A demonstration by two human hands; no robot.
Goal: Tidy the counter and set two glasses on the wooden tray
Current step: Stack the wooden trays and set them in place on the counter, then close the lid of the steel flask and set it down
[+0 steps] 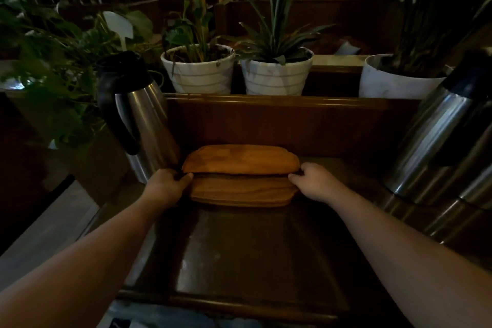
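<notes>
On the dim bench [253, 247], our left hand [165, 185] and right hand [312, 181] pinch the upper wooden tray [241, 158] by its ends; it looks stiff and light.

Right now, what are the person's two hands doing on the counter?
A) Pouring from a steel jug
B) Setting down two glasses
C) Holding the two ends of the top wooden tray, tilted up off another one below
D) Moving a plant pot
C: the left hand and right hand grip opposite ends of the top wooden tray, which is tilted up above the lower tray; no glasses are in view.
</notes>
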